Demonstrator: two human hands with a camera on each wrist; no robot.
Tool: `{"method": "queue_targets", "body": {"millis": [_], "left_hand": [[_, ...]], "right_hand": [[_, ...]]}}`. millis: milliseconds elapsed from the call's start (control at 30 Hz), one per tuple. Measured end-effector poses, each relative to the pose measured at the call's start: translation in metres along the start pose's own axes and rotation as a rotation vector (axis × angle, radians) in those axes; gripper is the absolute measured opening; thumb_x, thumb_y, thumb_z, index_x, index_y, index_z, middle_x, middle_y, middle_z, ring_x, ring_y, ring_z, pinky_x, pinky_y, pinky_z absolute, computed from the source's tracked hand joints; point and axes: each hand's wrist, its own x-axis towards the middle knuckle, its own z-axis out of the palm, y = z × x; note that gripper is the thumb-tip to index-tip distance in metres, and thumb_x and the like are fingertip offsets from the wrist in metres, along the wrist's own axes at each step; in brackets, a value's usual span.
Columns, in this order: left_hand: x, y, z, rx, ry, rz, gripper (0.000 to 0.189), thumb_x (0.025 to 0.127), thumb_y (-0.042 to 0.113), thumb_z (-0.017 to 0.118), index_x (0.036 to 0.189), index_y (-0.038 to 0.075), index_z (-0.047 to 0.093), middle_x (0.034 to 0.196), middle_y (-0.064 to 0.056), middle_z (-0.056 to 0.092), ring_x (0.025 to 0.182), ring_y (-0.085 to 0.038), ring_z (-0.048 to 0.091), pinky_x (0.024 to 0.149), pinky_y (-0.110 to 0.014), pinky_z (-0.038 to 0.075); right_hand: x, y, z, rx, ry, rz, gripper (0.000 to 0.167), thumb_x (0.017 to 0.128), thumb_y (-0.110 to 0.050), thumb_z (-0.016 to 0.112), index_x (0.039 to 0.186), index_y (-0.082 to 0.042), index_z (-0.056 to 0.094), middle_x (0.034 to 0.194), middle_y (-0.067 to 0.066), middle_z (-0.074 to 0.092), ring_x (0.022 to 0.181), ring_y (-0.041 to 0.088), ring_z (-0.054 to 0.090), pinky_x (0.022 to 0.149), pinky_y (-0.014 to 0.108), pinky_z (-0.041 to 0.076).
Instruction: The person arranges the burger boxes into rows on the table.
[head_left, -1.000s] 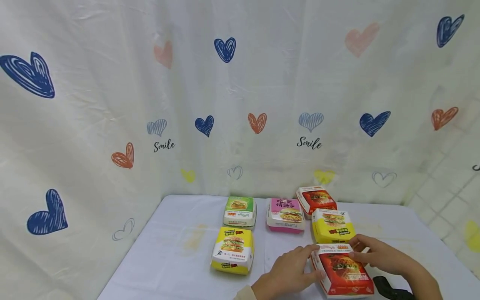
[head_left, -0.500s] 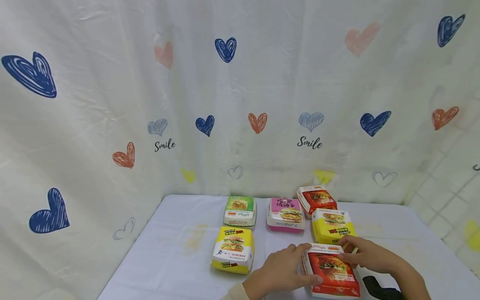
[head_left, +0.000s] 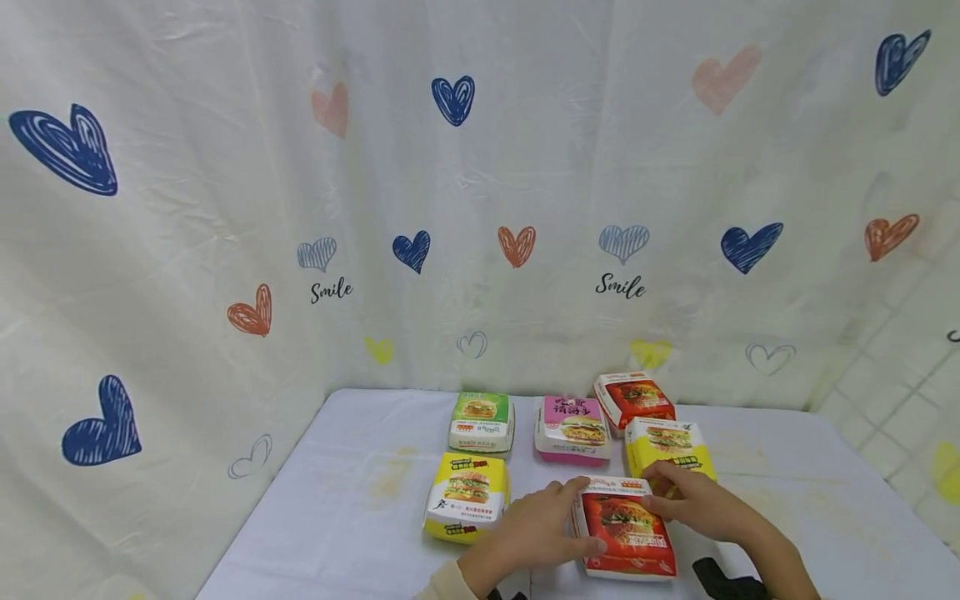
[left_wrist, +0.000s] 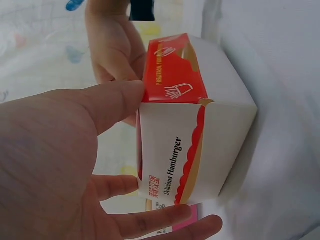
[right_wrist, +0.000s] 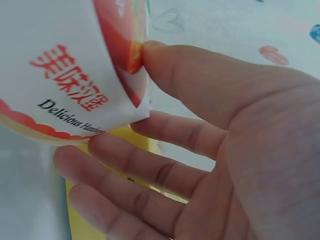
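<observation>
A red and white hamburger box [head_left: 628,533] lies near the front of the table, between the two hands. My left hand [head_left: 534,527] grips its left side, with the thumb near the front corner and the index finger at the back corner. On the back right corner, my right hand [head_left: 701,504] holds the box, thumb on the top edge and fingers behind. The left wrist view shows the left thumb [left_wrist: 117,100] against the carton's edge. In the right wrist view, the right fingers [right_wrist: 145,160] touch the printed white side. The box's underside is hidden in the head view.
Behind the right hand sits a yellow burger box [head_left: 667,446], with another red box [head_left: 637,400] farther back. A pink box [head_left: 573,429], a green box [head_left: 482,423] and a second yellow box [head_left: 467,498] stand to the left. A heart-print curtain [head_left: 555,183] hangs behind the table.
Both hands have moved left together with the red hamburger box, which now lies nearer the left yellow box. The other boxes have stayed in place.
</observation>
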Motion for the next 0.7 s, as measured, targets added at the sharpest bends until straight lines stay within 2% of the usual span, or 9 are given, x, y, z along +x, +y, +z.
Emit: {"method": "queue_targets", "body": {"millis": [267,400,700], "left_hand": [[-0.002,-0.010,-0.013,-0.015,-0.032,-0.002,0.077,0.087,0.066,0.069,0.153,0.043,0.037,0.133,0.007,0.064,0.100,-0.008,0.062,0.082,-0.038,0.058],[-0.003,-0.010,-0.020,-0.015,-0.044,-0.016,0.075,0.087,0.063,0.070,0.152,0.043,0.039,0.129,0.008,0.065,0.097,-0.007,0.061,0.080,-0.036,0.057],[-0.005,-0.014,-0.026,0.013,-0.039,0.023,0.065,0.089,0.059,0.071,0.148,0.048,0.045,0.124,0.011,0.065,0.095,-0.003,0.058,0.080,-0.032,0.055]], "right_hand": [[0.004,-0.011,0.012,-0.058,0.061,-0.012,0.053,0.094,-0.039,0.072,0.132,-0.004,0.060,0.097,0.003,0.064,0.086,0.017,0.059,0.072,0.032,0.055],[0.006,-0.014,0.016,-0.057,0.069,-0.012,0.055,0.094,-0.040,0.072,0.136,-0.006,0.059,0.097,0.003,0.064,0.083,0.017,0.058,0.068,0.031,0.053],[0.008,-0.017,0.020,-0.046,0.071,0.015,0.056,0.094,-0.040,0.072,0.137,-0.007,0.059,0.095,0.003,0.064,0.081,0.017,0.059,0.071,0.033,0.055]]}}
